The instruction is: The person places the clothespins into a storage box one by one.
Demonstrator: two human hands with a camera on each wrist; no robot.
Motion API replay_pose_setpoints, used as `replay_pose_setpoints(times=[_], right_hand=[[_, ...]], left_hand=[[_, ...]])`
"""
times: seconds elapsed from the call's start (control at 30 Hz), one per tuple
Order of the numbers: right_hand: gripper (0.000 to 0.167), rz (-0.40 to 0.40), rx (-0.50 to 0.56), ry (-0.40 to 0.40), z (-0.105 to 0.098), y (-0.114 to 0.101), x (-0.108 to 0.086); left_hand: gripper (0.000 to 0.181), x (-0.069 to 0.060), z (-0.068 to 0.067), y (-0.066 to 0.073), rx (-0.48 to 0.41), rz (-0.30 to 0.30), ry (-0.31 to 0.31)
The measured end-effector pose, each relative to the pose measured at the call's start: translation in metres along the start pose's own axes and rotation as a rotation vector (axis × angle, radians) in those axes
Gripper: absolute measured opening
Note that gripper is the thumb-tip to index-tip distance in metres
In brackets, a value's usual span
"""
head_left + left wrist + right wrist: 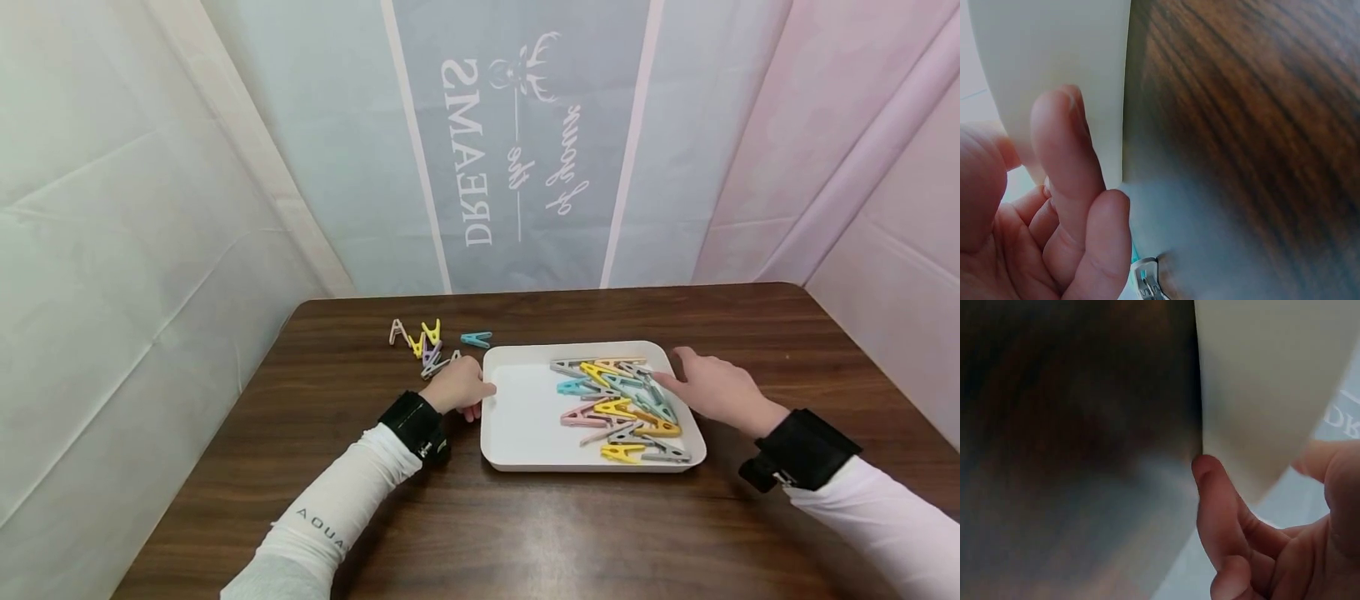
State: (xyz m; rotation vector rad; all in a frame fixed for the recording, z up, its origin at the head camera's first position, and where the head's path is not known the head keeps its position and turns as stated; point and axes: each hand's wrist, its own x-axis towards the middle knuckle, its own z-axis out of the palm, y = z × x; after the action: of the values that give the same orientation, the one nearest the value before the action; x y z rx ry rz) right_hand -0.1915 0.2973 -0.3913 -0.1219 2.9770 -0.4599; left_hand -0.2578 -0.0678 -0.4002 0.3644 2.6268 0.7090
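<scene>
At far left I have a pale curtain (150, 250), then the person's left sleeve (360, 483), white, printed with letters I read as "AQUA", the rest running out of sight round the arm. The black left wristband (408, 423) carries a small white mark too tiny for me to make out. Just beyond it, on the brown wooden table (540, 533), lie loose clothespins (476, 339) in pink, yellow, purple, grey and blue. My left hand (459, 386) grips the left rim of the white tray (517, 408), thumb over the edge, fingers against the outer wall. Behind, a grey-blue backdrop (540, 267) shows "DREAMS" sideways and mirrored, beside a deer's head and script lettering I can't read with confidence. The tray rests between the two hands, its clothespins (615, 407) heaped toward the right side in yellow, pink, blue, green and grey. My right hand (716, 387) grasps the right rim, thumb inside, fingers along the outer wall; the right wristband (808, 450) bears another illegible white mark.
</scene>
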Motion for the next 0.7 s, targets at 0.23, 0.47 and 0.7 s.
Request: replay_pose_setpoints(times=[0.23, 0.47, 0.7], right_hand=[[0.052, 0.008, 0.161, -0.067, 0.010, -0.005, 0.004], [0.043, -0.057, 0.127, 0.015, 0.018, -0.001, 0.006], [0.042, -0.039, 0.045, 0.045, 0.024, -0.003, 0.009]], left_hand=[[0.041, 0.000, 0.001, -0.001, -0.014, 0.002, -0.002], [0.041, 0.003, 0.000, -0.002, 0.004, -0.008, -0.005], [0.040, 0.001, 0.000, -0.004, 0.030, 0.003, 0.008]])
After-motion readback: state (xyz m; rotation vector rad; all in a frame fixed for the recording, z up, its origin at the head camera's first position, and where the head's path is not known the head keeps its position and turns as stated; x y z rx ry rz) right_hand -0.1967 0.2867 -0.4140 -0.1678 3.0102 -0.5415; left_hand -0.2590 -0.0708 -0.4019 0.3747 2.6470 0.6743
